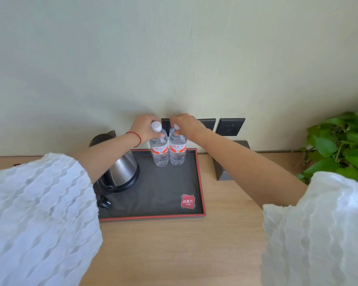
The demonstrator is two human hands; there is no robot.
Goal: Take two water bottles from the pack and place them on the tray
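Two clear water bottles with red-and-white labels and white caps stand upright, side by side, at the far edge of a dark tray [201,182] with a red rim. My left hand [144,130] grips the neck of the left bottle [160,153]. My right hand [187,125] holds the top of the right bottle [177,151], hiding most of its cap. Both bottle bases rest on the tray floor. No pack is in view.
A steel electric kettle [123,170] on its black base fills the tray's left side, with its plug [103,203] lying in front. A dark box [225,168] stands right of the tray. Wall sockets [229,126] sit behind, and a leafy plant [339,145] at the right on the wooden table [184,250].
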